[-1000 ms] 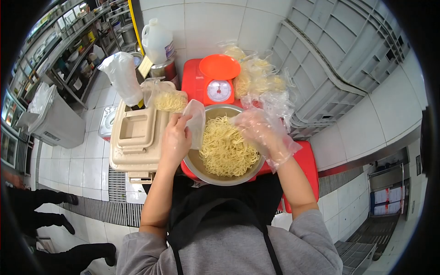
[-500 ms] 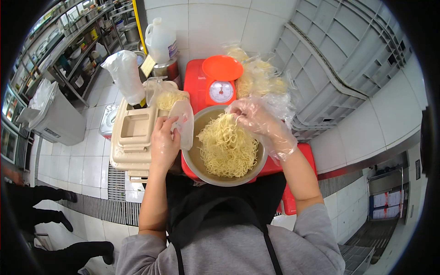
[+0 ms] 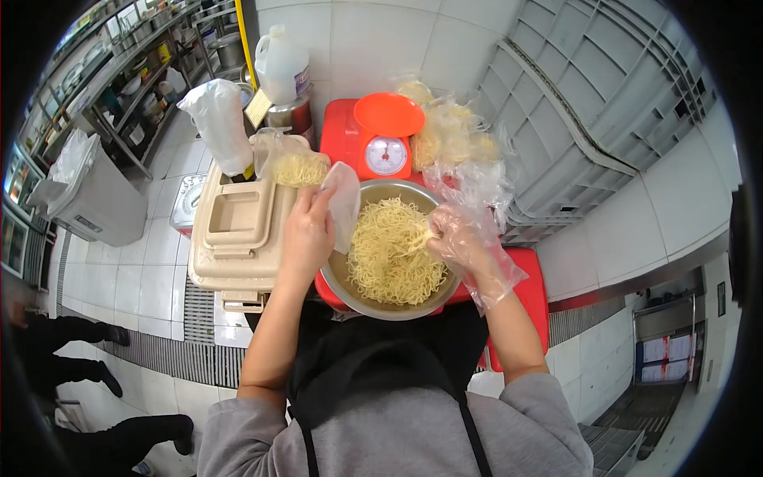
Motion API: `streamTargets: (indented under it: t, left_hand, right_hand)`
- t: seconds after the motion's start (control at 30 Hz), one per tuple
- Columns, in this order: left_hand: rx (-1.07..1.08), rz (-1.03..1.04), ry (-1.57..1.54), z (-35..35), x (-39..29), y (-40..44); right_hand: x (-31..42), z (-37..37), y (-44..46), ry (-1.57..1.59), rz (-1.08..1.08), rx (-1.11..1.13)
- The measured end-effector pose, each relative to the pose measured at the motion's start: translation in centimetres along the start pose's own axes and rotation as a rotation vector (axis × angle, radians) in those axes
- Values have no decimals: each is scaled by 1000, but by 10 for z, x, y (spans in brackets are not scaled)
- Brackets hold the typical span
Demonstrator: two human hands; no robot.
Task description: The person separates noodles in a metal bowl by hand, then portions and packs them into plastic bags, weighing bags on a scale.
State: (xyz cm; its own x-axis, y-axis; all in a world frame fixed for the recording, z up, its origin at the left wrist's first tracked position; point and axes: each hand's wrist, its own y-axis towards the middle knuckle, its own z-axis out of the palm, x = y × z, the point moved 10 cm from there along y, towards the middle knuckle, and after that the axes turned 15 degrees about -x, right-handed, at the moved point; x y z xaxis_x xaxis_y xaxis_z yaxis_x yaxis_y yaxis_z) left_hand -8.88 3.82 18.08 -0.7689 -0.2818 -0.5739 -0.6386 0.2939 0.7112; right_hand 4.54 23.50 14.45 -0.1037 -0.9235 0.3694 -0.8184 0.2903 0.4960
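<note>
A metal bowl point(image 3: 338, 274) heaped with yellow noodles point(image 3: 389, 258) sits in front of me on a red surface. My left hand point(image 3: 308, 230), bare, pinches a clear plastic bag point(image 3: 343, 208) at the bowl's left rim. Over the right side of the bowl, my right hand point(image 3: 461, 238) wears a loose clear plastic glove, its fingers closed on some noodles at the edge of the heap. Behind the bowl stands a red scale point(image 3: 386, 156) with an orange-red pan point(image 3: 389, 115).
Bagged noodles point(image 3: 457, 135) lie behind the bowl at right, another bag point(image 3: 300, 169) on a beige lidded container point(image 3: 203, 254). A plastic jug point(image 3: 280, 67) stands behind. Grey crates point(image 3: 548, 119) rise at right. A person's dark-clothed legs point(image 3: 119, 437) show at lower left.
My right hand has lowered from the top of the noodles to their right side. My left hand and the bag have shifted right, back against the bowl's rim.
</note>
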Motion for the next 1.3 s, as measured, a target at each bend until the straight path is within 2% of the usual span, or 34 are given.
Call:
streamTargets:
  t: [0.07,0.1,0.17,0.2,0.23,0.37,0.47,0.57,0.67,0.7,0.8,0.9,1.0,1.13,1.23,1.3]
  left_hand:
    - [62,146,20,26,-10,2]
    - [95,216,32,39,-10,-4]
    - [434,303,106,96,12,-40]
    - [593,347,144,116,16,-52]
    - [603,394,164,120,17,-60]
    - [463,301,79,98,18,-56]
    - [342,291,25,76,8,-42]
    - [315,239,-7,71,8,-42]
    - [286,175,-9,69,14,-43]
    - [263,162,-18,66,13,-42]
    - [242,156,-21,61,9,-41]
    - [205,175,-13,55,2,-39]
    - [164,190,-58,47,-19,-35]
    - [137,215,-97,41,-38,-36]
    - [125,227,-125,48,-43,-40]
    - [138,213,-143,56,-47,-42]
  right_hand:
    - [17,-17,-5,-31,-107,-173]
    - [6,-1,-15,-72,-117,-84]
    - [-25,37,-40,-150,-137,93]
    - [-27,29,-37,-91,-79,35]
    - [-30,19,-34,-32,-25,-19]
    - [-19,-26,-28,256,128,-175]
    - [-17,-14,-32,235,313,127]
    - [-46,5,-51,587,589,98]
    - [-48,-5,-50,627,767,113]
    - [-39,-18,-37,471,529,65]
    - [-28,-27,-34,324,410,227]
    - [-36,-10,-28,183,426,253]
    - [-4,4,-25,151,195,310]
    - [4,-12,-14,125,101,292]
    - [18,-26,9,70,23,80]
    - [-13,23,-4,48,31,68]
